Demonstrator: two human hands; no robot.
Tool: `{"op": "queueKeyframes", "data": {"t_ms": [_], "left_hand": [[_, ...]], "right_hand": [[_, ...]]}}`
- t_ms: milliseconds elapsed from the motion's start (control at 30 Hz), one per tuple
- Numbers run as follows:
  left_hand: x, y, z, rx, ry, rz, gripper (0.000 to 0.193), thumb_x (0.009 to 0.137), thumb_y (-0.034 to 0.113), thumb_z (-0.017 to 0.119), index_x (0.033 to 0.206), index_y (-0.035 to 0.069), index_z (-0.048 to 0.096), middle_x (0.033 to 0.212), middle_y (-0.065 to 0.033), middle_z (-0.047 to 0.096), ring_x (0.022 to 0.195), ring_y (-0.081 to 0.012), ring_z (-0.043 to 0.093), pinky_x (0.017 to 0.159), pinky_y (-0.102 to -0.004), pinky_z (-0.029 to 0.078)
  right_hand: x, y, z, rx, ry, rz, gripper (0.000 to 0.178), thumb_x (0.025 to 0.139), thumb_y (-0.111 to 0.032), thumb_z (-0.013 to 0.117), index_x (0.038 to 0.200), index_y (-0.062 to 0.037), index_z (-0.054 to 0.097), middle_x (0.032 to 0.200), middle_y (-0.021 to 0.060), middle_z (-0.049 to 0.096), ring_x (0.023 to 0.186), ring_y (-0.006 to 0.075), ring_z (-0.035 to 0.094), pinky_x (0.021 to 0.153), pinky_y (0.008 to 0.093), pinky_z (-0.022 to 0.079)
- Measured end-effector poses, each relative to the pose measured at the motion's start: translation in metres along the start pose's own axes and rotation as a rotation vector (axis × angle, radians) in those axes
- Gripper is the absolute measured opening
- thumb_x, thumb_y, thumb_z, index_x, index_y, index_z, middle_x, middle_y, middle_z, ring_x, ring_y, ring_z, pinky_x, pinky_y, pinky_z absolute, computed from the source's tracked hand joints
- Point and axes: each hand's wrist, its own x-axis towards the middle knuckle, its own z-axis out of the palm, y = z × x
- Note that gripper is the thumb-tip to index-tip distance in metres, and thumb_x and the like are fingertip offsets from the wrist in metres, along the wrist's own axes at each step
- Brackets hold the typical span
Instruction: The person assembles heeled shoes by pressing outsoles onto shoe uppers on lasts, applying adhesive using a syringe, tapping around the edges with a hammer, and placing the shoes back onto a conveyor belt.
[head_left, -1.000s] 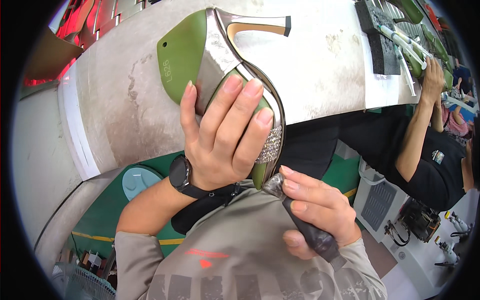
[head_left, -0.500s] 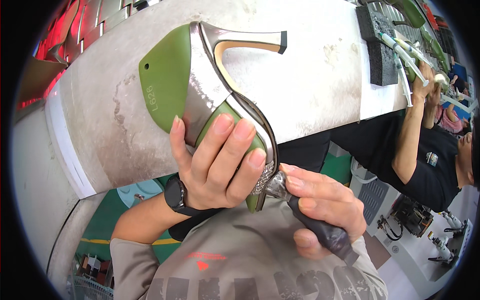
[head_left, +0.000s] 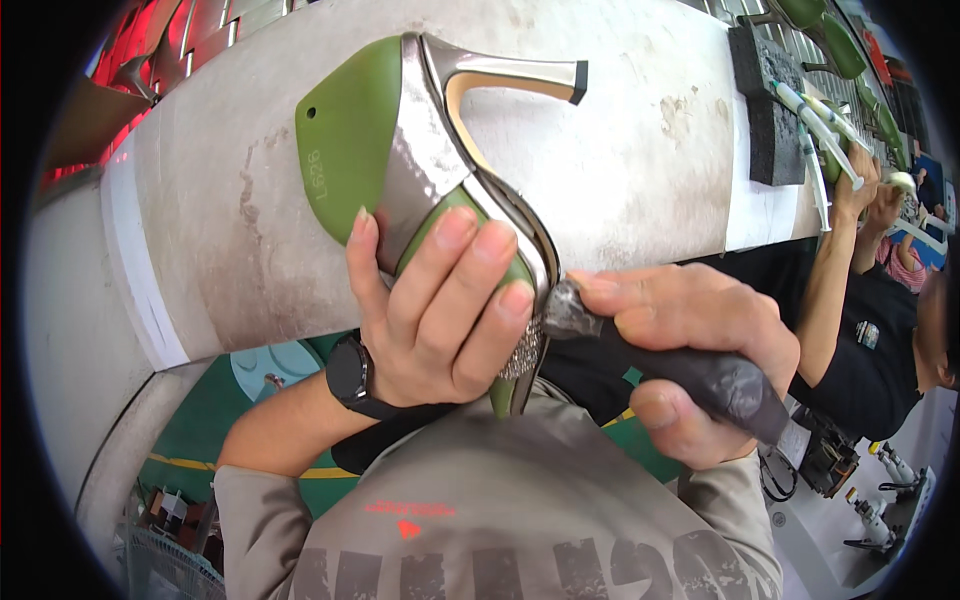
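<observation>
My left hand [head_left: 430,320], with a dark watch at its wrist, is wrapped round a silver high-heeled shoe [head_left: 425,150]. The shoe sits on a green shoe last [head_left: 350,140], its heel pointing right and its toe down toward my body. Rough, glittering trim shows below my fingers near the toe. My right hand [head_left: 690,350] grips a dark, wrapped handle tool [head_left: 690,385] with a blunt, shiny grey end. That end touches or nearly touches the sole edge beside the trim; which of the two I cannot tell.
Under the shoe lies a stained, pale worktable [head_left: 640,120]. Dark foam blocks [head_left: 775,135] with several syringes [head_left: 815,120] stand at the far right. A co-worker in a black shirt [head_left: 850,340] works there, near more green lasts [head_left: 830,45]. Red-lit metal slats [head_left: 165,65] are at the upper left.
My right hand has shifted right and slightly up, with the tool's grey end now higher along the sole edge. The shoe has moved slightly right and up in view.
</observation>
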Motion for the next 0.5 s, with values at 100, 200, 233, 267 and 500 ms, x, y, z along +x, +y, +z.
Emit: {"op": "queueKeyframes", "data": {"t_ms": [100, 200, 233, 267, 500], "left_hand": [[0.005, -0.001, -0.001, 0.009, -0.005, 0.002, 0.037, 0.103, 0.015, 0.06, 0.138, 0.011, 0.05, 0.141, -0.0135, 0.06, 0.132, -0.0314, 0.061, 0.115, -0.0716, 0.033], [0.005, 0.0, -0.002, 0.019, -0.007, -0.004, 0.035, 0.103, 0.014, 0.06, 0.137, 0.012, 0.05, 0.14, -0.0129, 0.061, 0.132, -0.0316, 0.061, 0.116, -0.0704, 0.034], [0.003, 0.0, -0.001, 0.023, -0.006, -0.001, 0.035, 0.103, 0.014, 0.06, 0.137, 0.012, 0.05, 0.14, -0.0129, 0.061, 0.132, -0.0316, 0.061, 0.116, -0.0704, 0.034], [0.002, 0.001, 0.002, 0.024, 0.022, -0.003, 0.035, 0.104, 0.014, 0.06, 0.137, 0.012, 0.05, 0.141, -0.0129, 0.061, 0.132, -0.0319, 0.061, 0.116, -0.0706, 0.034], [0.004, 0.001, -0.002, -0.005, 0.001, -0.007, 0.036, 0.104, 0.018, 0.06, 0.138, 0.011, 0.05, 0.142, -0.0135, 0.059, 0.133, -0.0325, 0.06, 0.116, -0.0723, 0.032]], "right_hand": [[-0.008, -0.007, 0.005, -0.061, -0.018, -0.027, 0.04, 0.088, -0.023, 0.082, 0.103, 0.0101, 0.066, 0.105, 0.0329, 0.073, 0.099, 0.0419, 0.076, 0.088, 0.0455, 0.062], [-0.017, -0.019, 0.018, -0.081, -0.041, -0.007, 0.031, 0.075, -0.004, 0.085, 0.101, 0.0071, 0.071, 0.102, 0.0241, 0.075, 0.094, 0.0367, 0.077, 0.088, 0.0434, 0.065], [-0.023, -0.019, 0.023, -0.103, -0.066, -0.034, 0.033, 0.075, -0.005, 0.085, 0.103, 0.0079, 0.071, 0.104, 0.0244, 0.075, 0.096, 0.0363, 0.077, 0.09, 0.0444, 0.065], [-0.031, -0.02, 0.028, -0.085, -0.045, -0.028, 0.034, 0.076, -0.005, 0.084, 0.104, 0.008, 0.07, 0.105, 0.0251, 0.075, 0.098, 0.0362, 0.077, 0.09, 0.0451, 0.065], [-0.033, -0.01, 0.027, 0.044, 0.134, 0.009, 0.036, 0.082, -0.008, 0.083, 0.108, 0.0108, 0.068, 0.11, 0.0298, 0.073, 0.107, 0.0401, 0.075, 0.097, 0.0491, 0.061]]}}
